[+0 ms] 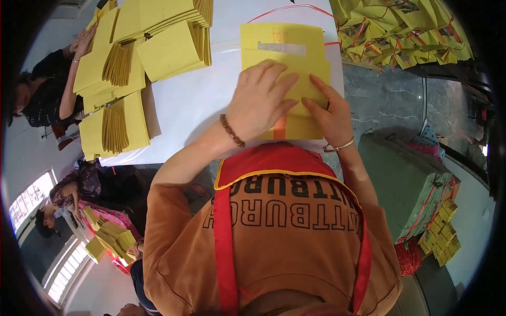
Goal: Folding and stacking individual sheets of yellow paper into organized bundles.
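A yellow paper packet [283, 62] lies in front of me on the white table, with a grey strip near its top and an orange strip [279, 128] near its lower edge. My left hand [262, 95], with a beaded bracelet at the wrist, rests across the packet's left side, fingers spread. At the right edge my right hand [336, 110] touches the paper with thumb and index finger, which stand apart; its other fingers are mostly hidden. A thin red string [287, 7] lies beyond the packet.
Stacks of folded yellow paper [171, 50] cover the table's left side, where a co-worker's arm [74, 79] reaches in. More yellow bundles tied with red string [400, 34] lie at far right. A green box [400, 179] stands right of me. Other people sit at left.
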Motion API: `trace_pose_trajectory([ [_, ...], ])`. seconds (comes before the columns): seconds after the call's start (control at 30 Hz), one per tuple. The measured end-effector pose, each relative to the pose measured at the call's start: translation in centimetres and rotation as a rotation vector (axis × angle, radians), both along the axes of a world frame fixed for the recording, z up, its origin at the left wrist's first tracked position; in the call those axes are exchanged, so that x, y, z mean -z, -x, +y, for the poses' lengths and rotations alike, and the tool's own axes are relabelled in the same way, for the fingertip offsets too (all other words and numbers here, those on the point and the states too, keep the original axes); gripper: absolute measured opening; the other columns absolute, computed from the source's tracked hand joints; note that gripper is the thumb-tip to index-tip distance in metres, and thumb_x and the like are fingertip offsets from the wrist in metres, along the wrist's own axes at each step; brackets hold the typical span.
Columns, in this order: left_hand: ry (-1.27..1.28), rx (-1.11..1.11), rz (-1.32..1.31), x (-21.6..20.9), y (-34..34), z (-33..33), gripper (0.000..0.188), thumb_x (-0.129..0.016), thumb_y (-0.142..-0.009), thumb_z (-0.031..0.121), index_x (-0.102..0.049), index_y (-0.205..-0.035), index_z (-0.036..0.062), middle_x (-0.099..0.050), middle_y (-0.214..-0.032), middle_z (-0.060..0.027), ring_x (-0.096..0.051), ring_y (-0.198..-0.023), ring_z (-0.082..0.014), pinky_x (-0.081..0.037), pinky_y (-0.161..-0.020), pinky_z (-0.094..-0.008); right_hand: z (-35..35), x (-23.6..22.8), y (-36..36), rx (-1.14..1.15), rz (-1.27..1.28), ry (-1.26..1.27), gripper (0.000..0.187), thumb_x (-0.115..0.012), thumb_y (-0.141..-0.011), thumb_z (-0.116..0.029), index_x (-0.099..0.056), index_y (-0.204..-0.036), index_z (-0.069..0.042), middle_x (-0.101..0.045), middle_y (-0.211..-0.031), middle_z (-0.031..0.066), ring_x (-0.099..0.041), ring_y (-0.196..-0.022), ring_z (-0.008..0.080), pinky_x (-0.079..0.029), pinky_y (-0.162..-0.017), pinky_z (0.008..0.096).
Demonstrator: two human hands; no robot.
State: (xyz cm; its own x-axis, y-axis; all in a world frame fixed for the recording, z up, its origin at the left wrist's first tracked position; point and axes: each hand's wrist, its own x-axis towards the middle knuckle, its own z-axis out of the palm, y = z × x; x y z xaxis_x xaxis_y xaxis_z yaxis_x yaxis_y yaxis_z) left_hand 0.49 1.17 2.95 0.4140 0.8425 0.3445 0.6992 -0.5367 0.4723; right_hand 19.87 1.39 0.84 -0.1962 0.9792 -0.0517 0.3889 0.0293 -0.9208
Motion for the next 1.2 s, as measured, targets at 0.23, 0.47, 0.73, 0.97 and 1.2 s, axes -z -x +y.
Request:
trace_pose_trajectory([
  [0.23, 0.044, 0.025, 0.2, 1.8, -0.4, 0.3, 0.053, -0.065, -0.078, 0.03, -0.05, -0.124, 0.009, -0.044, -0.128, -0.0128, -0.039, -0.118, -0.0302, -0.031, -0.095, -0.0424, 0.0, 0.0, 0.0, -0.01, -0.012, 0.019, 0.046, -0.065, -0.077, -0.01, -0.054, -0.121, -0.004, -0.06, -0.097, 0.0183, -0.061, -0.087, 0.03, -0.047, -0.075, 0.0337],
  [0.47, 0.03, 0.015, 0.206, 2.5, -0.5, 0.4, 0.056, -0.066, -0.075, 0.031, -0.05, -0.124, 0.0112, -0.042, -0.13, -0.0122, -0.037, -0.12, -0.0304, -0.029, -0.096, -0.044, -0.8, -2.0, 0.5, 0.027, -0.556, -0.567, 0.053, -0.069, -0.075, -0.026, -0.053, -0.123, -0.011, -0.042, -0.131, 0.0118, -0.043, -0.121, 0.0289, -0.036, -0.095, 0.0457],
  [0.73, 0.05, 0.015, 0.221, 3.8, 0.1, 0.2, 0.048, -0.059, -0.074, 0.025, -0.054, -0.117, 0.0045, -0.041, -0.131, -0.012, -0.035, -0.123, -0.0304, -0.027, -0.098, -0.0445, -0.4, 1.3, 3.1, -0.359, -0.564, -0.53, 0.063, -0.046, -0.085, -0.052, -0.038, -0.134, -0.013, -0.029, -0.144, 0.0132, -0.028, -0.133, 0.0316, -0.017, -0.106, 0.0562],
  [0.97, 0.069, 0.036, -0.116, 4.2, 1.4, 0.9, 0.038, -0.056, -0.08, 0.012, -0.054, -0.117, 0.0029, -0.05, -0.123, -0.0152, -0.044, -0.117, -0.0319, -0.032, -0.095, -0.0412, -0.5, 2.0, 3.4, -0.28, -0.568, -0.544, 0.066, -0.04, -0.088, -0.054, -0.032, -0.139, -0.012, -0.025, -0.146, 0.016, -0.024, -0.135, 0.0328, -0.014, -0.107, 0.055],
  [1.2, 0.005, 0.002, 0.097, 1.4, 3.7, 0.7, 0.059, -0.055, -0.086, 0.039, -0.042, -0.13, 0.0018, -0.04, -0.135, -0.0168, -0.03, -0.129, -0.0347, -0.028, -0.101, -0.0473, -0.3, 1.1, 3.6, -0.331, -0.74, -0.465, 0.065, -0.046, -0.086, -0.051, -0.036, -0.137, -0.011, -0.026, -0.145, 0.016, -0.023, -0.135, 0.0316, -0.015, -0.107, 0.0541],
])
